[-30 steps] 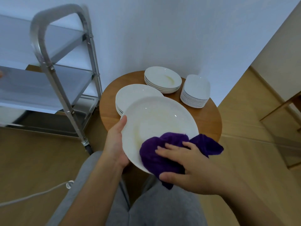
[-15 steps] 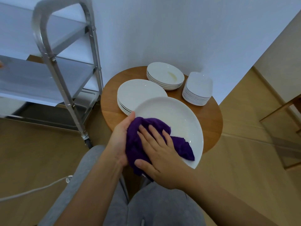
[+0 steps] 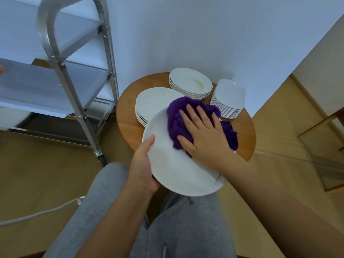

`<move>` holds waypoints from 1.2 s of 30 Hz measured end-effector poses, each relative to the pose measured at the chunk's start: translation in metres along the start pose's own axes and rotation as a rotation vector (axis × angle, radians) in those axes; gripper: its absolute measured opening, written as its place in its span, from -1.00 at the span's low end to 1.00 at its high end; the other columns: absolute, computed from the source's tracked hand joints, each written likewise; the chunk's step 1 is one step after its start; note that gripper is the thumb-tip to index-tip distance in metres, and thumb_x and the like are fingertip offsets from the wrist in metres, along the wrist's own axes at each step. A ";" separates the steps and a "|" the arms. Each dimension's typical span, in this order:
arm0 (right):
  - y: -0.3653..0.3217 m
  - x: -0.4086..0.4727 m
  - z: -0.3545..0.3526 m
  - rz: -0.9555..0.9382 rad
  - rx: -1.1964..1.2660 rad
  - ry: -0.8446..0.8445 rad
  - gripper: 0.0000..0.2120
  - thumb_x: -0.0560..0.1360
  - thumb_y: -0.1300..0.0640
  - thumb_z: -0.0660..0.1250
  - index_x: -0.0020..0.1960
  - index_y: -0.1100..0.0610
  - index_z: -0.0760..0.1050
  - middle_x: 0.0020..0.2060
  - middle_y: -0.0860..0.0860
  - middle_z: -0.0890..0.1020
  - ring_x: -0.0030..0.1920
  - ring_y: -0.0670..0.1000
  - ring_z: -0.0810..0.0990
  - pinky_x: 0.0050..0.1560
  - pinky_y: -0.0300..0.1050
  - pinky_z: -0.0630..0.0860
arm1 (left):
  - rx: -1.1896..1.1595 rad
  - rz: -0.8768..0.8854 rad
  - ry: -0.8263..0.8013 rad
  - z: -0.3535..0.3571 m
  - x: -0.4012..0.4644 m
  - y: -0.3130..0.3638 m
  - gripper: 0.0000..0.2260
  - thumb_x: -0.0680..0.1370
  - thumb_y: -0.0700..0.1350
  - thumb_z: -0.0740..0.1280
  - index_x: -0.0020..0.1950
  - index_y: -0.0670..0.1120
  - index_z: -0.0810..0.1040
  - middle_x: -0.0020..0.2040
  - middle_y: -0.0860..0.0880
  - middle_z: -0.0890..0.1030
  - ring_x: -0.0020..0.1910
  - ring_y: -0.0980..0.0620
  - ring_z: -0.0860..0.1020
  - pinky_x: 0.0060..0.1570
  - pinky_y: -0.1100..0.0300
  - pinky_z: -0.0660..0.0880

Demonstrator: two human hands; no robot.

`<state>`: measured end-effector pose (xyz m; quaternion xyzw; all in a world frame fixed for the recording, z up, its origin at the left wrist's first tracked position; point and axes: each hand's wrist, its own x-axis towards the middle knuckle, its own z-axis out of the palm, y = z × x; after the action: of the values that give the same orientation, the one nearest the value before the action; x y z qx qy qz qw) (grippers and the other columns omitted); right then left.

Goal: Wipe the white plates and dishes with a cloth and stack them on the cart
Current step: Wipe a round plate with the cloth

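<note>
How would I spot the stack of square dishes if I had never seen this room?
Find the round wooden table by the white wall. The stack of square dishes stands at its far right edge; the other two stacks there hold round plates.

A single view is given, taken from a wide-angle camera worn on the head and aimed forward and steeply down. The grey-clad legs (image 3: 149,220) are seen at the bottom edge, directly beneath the lens, and both forearms are shown close, reaching up into the middle of the frame. The round wooden table (image 3: 128,125) is framed just beyond them, near the centre. The metal cart (image 3: 74,86) is caught at the left, bowed by the lens, and the white wall (image 3: 204,34) fills the top.
</note>
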<state>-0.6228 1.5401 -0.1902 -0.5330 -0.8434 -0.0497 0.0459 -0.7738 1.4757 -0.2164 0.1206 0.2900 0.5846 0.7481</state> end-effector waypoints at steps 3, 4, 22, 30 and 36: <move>0.013 -0.013 0.001 0.012 -0.095 -0.065 -0.36 0.50 -0.24 -0.26 0.54 -0.06 -0.17 0.54 -0.05 -0.06 0.52 -0.01 -0.18 0.36 -0.04 -0.41 | -0.047 0.029 0.006 -0.003 0.000 0.004 -0.76 0.59 0.07 0.12 0.10 0.05 0.53 0.00 -0.08 0.68 -0.05 -0.12 0.66 -0.18 -0.03 0.62; 0.016 -0.019 0.002 0.014 -0.111 -0.102 -0.36 0.49 -0.23 -0.29 0.53 -0.06 -0.21 0.54 -0.05 -0.09 0.52 -0.01 -0.20 0.35 -0.03 -0.44 | -0.053 0.043 0.012 -0.004 0.001 0.006 -0.75 0.59 0.08 0.12 0.11 0.06 0.52 0.01 -0.07 0.68 -0.04 -0.11 0.66 -0.18 -0.03 0.62; -0.055 -0.065 0.005 -0.063 0.874 -0.201 -0.61 0.50 0.14 0.08 0.26 -0.02 0.46 0.12 -0.22 0.54 0.14 -0.34 0.39 0.28 -0.25 0.22 | -0.032 0.050 0.141 -0.008 0.010 0.005 -0.66 0.49 0.15 0.23 0.14 -0.03 0.52 -0.08 -0.09 0.70 -0.14 -0.10 0.68 -0.24 0.01 0.61; -0.020 -0.044 -0.015 0.450 1.058 -0.203 -0.74 0.53 0.20 0.14 -0.21 0.29 0.52 -0.33 0.19 0.57 -0.27 0.01 0.52 -0.15 -0.04 0.49 | 0.027 0.116 0.067 -0.004 0.012 0.006 -0.76 0.51 0.09 0.20 -0.02 0.11 0.64 -0.03 -0.02 0.69 -0.06 -0.07 0.66 -0.20 0.02 0.60; -0.027 -0.043 -0.020 0.698 1.315 0.719 -0.80 0.55 0.19 0.09 -0.17 0.01 0.43 -0.44 -0.28 0.53 -0.39 -0.31 0.49 -0.41 -0.49 0.37 | 0.120 0.116 0.014 -0.003 0.006 -0.001 -0.75 0.41 0.14 0.22 -0.11 0.18 0.68 -0.02 0.01 0.69 -0.05 -0.03 0.66 -0.17 0.04 0.58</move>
<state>-0.6283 1.4874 -0.1764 -0.5801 -0.4201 0.3036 0.6283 -0.7734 1.4806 -0.2208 0.1778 0.3224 0.6093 0.7023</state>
